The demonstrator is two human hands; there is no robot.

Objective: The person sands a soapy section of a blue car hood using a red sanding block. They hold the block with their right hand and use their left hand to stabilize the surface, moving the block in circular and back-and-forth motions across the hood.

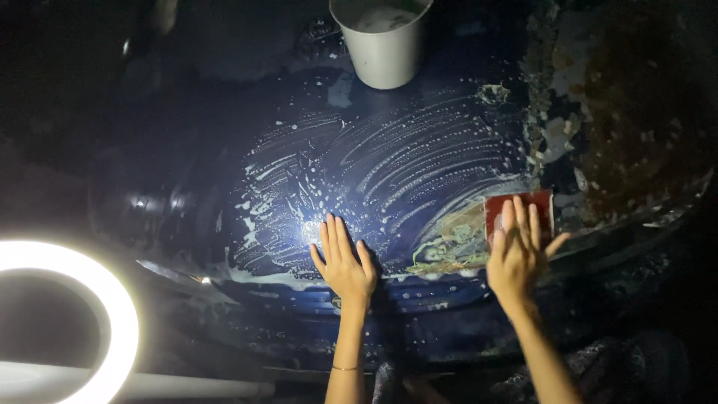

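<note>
Right hand pressed flat on our red sanding pad | left hand flat, empty, bracing on blue panel | centre lathered, streaked | rusty flaking right edge untouched | white bucket above.

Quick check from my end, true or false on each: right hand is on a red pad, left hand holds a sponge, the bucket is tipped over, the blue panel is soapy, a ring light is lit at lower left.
1. The right hand presses a red sanding pad. True.
2. The left hand holds a sponge. False: it lies flat and empty on the blue panel.
3. The white bucket is tipped over. False: it stands upright.
4. The panel is streaked with suds. True.
5. The ring light is lit. True.
</note>
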